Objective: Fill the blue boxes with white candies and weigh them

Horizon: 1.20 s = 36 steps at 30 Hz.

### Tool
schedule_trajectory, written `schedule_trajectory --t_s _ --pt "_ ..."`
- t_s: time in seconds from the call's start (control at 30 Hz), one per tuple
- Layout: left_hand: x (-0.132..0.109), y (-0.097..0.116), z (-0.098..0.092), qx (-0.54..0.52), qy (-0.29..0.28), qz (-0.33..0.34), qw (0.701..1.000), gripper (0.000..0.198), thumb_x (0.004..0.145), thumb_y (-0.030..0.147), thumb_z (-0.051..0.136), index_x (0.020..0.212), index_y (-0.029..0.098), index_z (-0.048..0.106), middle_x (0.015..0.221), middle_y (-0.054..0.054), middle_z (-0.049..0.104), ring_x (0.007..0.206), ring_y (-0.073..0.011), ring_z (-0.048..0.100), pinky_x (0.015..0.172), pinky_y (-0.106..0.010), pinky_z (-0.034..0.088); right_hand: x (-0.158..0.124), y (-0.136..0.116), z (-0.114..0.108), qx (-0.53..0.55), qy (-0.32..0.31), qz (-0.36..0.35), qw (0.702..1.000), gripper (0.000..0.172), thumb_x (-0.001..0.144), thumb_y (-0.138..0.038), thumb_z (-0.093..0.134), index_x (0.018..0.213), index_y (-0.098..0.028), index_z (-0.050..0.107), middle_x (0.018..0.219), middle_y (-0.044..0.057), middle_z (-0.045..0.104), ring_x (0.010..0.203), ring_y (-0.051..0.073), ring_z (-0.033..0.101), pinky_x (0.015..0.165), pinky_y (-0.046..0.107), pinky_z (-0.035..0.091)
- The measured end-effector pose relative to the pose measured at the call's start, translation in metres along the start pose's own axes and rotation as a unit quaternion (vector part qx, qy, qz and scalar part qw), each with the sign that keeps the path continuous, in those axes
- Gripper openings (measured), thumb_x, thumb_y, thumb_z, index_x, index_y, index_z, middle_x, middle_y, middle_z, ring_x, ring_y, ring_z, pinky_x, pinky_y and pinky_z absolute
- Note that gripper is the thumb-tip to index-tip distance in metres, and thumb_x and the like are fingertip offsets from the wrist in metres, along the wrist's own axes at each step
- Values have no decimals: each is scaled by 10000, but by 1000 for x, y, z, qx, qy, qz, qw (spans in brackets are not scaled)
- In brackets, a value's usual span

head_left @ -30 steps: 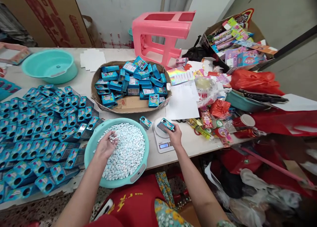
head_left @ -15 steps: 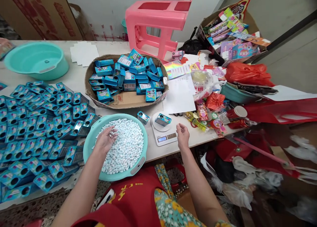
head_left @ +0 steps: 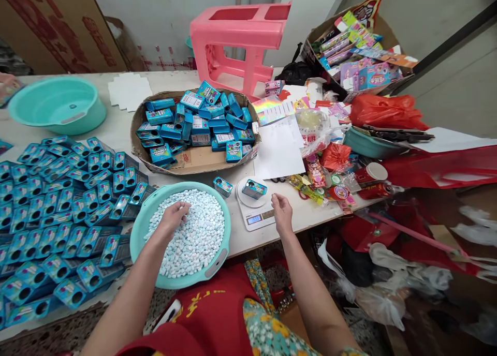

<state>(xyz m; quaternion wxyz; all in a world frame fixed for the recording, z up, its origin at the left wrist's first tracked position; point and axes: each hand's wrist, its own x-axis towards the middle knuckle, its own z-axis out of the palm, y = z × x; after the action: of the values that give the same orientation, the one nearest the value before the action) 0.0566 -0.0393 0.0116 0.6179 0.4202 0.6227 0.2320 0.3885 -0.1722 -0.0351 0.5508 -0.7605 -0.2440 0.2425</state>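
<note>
My left hand [head_left: 175, 217] is over the turquoise basin [head_left: 140, 263] of pale blue and white candies [head_left: 198, 237]. Its fingers are drawn together, and whatever they hold is too small to make out. A small blue candy box [head_left: 255, 189] lies on the round plate of a white digital scale [head_left: 248, 211], whose display is lit. Just right of the scale is my right hand [head_left: 281, 211], apart from the box, with fingers curled and their contents hidden. Another blue box [head_left: 222, 186] rests on the table between basin and scale.
Rows of blue boxes with round holes [head_left: 50, 206] cover the left side. Behind the basin, a cardboard tray [head_left: 194, 167] holds several more boxes. An empty turquoise basin [head_left: 39, 105], a pink stool [head_left: 236, 32], paper sheets [head_left: 277, 157] and a red bag [head_left: 384, 113] are farther off.
My left hand has shifted slightly right over the candies, and its fingers have come together. My right hand has moved little beside the scale. The whole view has shifted slightly.
</note>
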Motion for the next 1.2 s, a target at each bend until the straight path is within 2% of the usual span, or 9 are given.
schedule_trajectory --t_s 0.17,0.23,0.43,0.67,0.83,0.93,1.03,1.13,1.2 --pt "-3 8 6 130 51 88 986 49 627 226 674 656 217 636 620 -13 578 560 -157 494 494 -211 296 8 -15 20 -41 -72 -64 994 732 588 -407 771 1236 -199 501 1254 116 554 1093 245 543 893 409 465" --pt "-5 10 9 163 50 100 980 43 628 231 668 617 220 627 613 -17 575 573 -163 484 499 -215 283 13 -20 30 -49 -98 -78 991 693 593 -395 763 1214 -209 517 1217 93 577 1055 238 564 897 412 464" --pt "-12 6 17 45 -40 42 997 227 656 384 671 762 185 642 525 27 474 438 -111 391 454 -218 277 12 -37 33 -3 -115 -67 991 446 636 -406 732 1005 -196 596 918 28 662 848 205 625 813 379 508" --pt "-14 2 9 94 13 89 991 82 622 269 682 613 214 623 608 -7 577 552 -148 490 485 -211 312 -37 -89 52 35 -240 -100 965 406 676 -367 748 1025 -218 603 949 25 670 869 200 642 822 351 522" --pt "-20 -2 -2 -47 -14 37 998 163 672 333 678 713 179 644 549 4 527 448 -119 440 442 -210 303 -61 -114 81 18 -278 -148 949 374 708 -352 728 1043 -232 614 975 27 669 900 206 638 837 355 523" --pt "-31 -2 -13 -17 5 98 995 101 608 209 735 661 187 652 707 -45 616 693 -173 577 581 -216 417 -67 -118 91 13 -290 -162 943 370 721 -357 720 1055 -235 616 1011 37 664 922 217 637 845 367 522" --pt "-50 12 -23 -15 15 168 986 264 550 93 745 767 233 692 987 -68 647 1054 -245 545 796 -255 454 -73 -122 103 6 -292 -182 939 381 733 -362 716 1077 -242 606 1062 47 649 934 223 635 843 376 524" --pt "-69 38 -25 -50 -26 234 971 446 570 75 724 969 269 684 1205 -74 590 1181 -277 480 902 -321 438 -82 -126 122 -32 -321 -249 913 323 753 -332 702 1053 -246 618 1045 49 647 972 234 615 864 392 506" --pt "-75 54 -26 -33 -63 279 957 427 584 69 713 962 265 690 1156 -79 618 1166 -279 491 976 -349 389 -88 -128 136 -36 -366 -268 891 331 769 -326 689 1080 -250 603 1052 50 647 978 229 614 865 390 505"
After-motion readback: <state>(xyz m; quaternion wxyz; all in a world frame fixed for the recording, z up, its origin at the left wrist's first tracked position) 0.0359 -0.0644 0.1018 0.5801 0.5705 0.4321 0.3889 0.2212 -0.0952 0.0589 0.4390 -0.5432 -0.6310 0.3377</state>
